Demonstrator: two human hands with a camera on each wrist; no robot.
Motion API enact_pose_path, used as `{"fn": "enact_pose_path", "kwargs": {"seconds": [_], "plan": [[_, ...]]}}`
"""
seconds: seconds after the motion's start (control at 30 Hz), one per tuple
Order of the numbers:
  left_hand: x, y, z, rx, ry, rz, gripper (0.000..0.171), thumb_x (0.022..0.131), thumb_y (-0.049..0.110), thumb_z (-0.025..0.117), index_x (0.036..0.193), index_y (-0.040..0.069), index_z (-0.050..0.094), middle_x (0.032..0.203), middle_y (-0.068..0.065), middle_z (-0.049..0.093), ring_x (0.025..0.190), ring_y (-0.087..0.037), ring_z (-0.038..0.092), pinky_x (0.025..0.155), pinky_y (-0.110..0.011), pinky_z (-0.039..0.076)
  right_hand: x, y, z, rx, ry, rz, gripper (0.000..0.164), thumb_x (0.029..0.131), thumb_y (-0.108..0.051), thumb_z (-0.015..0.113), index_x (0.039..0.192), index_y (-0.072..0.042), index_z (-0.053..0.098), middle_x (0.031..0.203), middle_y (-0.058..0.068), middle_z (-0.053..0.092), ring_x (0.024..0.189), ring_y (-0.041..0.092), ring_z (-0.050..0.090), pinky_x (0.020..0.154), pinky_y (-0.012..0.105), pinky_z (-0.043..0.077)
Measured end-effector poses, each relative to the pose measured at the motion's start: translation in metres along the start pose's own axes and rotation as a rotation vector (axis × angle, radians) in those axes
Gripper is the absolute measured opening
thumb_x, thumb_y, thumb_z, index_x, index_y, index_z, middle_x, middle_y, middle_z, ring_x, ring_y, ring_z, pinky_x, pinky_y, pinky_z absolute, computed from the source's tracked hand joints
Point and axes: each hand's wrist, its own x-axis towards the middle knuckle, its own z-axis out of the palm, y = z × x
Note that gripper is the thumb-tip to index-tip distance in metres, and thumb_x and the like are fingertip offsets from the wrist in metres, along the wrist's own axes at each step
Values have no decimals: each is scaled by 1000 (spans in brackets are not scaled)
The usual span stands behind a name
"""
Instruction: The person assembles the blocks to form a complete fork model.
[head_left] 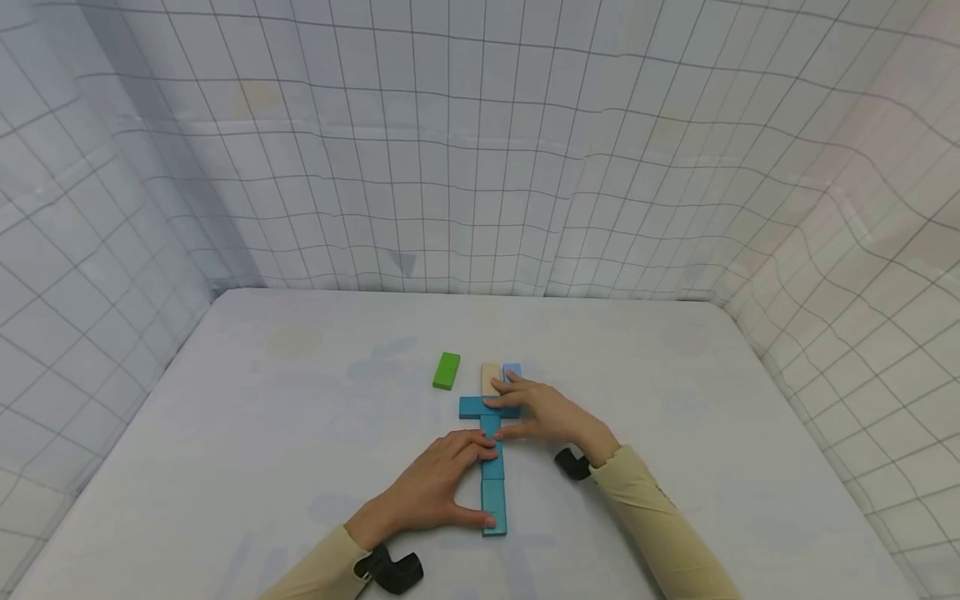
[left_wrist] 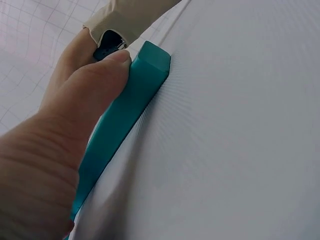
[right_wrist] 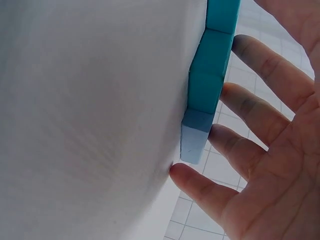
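Flat teal-blue blocks form a T: a crosswise block (head_left: 471,407) sits atop a column whose lowest block (head_left: 493,493) points toward me. From the left, my left hand (head_left: 438,482) spans the column, thumb near its bottom end and fingertips higher up. In the left wrist view that thumb lies against a teal block (left_wrist: 130,105). My right hand (head_left: 553,415) touches the upper part of the T with spread fingers. Beyond the crosswise block lie a beige block (head_left: 490,375) and a light blue block (head_left: 512,368). The right wrist view shows fingertips along the teal blocks (right_wrist: 206,75) and the light blue block (right_wrist: 196,140).
A green block (head_left: 447,372) lies apart, left of the beige one. White cloth covers the table (head_left: 225,433), and white curtains with a grid pattern (head_left: 480,150) hang behind and at both sides. Each wrist wears a black strap (head_left: 397,573).
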Motion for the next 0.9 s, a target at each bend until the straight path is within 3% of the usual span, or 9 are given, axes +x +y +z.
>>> {"fn": "enact_pose_path", "kwargs": {"seconds": [0.27,0.47,0.6,0.73,0.9], "plan": [[2,1,-1,25,48,44,71,75,67,66,127,20,54,132,2,44,127,-12,36,103,-37,34,-1,-3,-2,6,-5,-8,57,83,-42,71,131,-13,59,146,9,37,139,30,19,108,45,26],[3,2,-1,47,41,39,72,74,69,64,127,21,54,131,5,44,127,-12,36,103,-35,34,-1,-4,-3,4,-12,4,58,83,-43,71,131,-14,59,147,8,37,140,29,18,108,44,26],[3,3,-3,24,5,2,64,81,65,60,128,22,54,133,6,42,127,-14,36,102,-39,34,0,-3,-2,-1,-16,25,57,83,-43,72,132,-16,58,147,5,36,140,26,18,109,41,25],[4,5,-9,-56,-60,-70,53,89,58,54,128,23,56,134,6,43,127,-14,37,101,-42,35,0,-3,-2,7,-16,26,57,83,-42,72,132,-16,59,147,6,36,140,26,18,109,42,25],[8,5,-23,-131,-127,-140,50,90,58,54,124,23,62,133,8,46,125,-13,40,101,-43,36,0,-2,-2,4,-8,24,56,83,-43,72,131,-16,59,147,6,37,140,27,18,109,41,25]]}}
